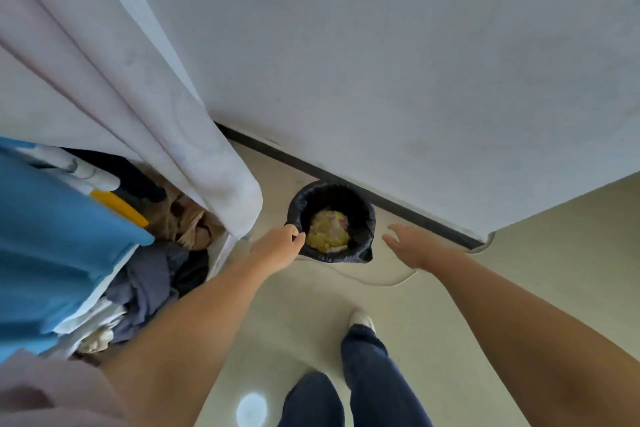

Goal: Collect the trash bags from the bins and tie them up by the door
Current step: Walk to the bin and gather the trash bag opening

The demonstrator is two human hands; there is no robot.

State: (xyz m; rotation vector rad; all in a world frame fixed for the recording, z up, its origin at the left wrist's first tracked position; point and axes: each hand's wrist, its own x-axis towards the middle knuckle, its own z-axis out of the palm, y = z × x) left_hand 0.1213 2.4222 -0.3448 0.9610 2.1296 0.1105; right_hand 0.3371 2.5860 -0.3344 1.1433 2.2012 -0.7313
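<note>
A small round bin stands on the floor against the wall, lined with a black trash bag (363, 215) folded over its rim. Yellowish crumpled trash (329, 230) lies inside. My left hand (280, 246) pinches the bag's edge at the near-left side of the rim. To the right of the bin, a little apart from it, my right hand (407, 244) hovers with its fingers spread and holds nothing.
A white curtain (145, 107) hangs at the left, just beside the bin. Below it lies a pile of clothes (156, 281) and blue fabric (52, 246). A dark baseboard (398, 201) runs along the white wall. My legs and a white shoe (362, 319) stand on the beige floor.
</note>
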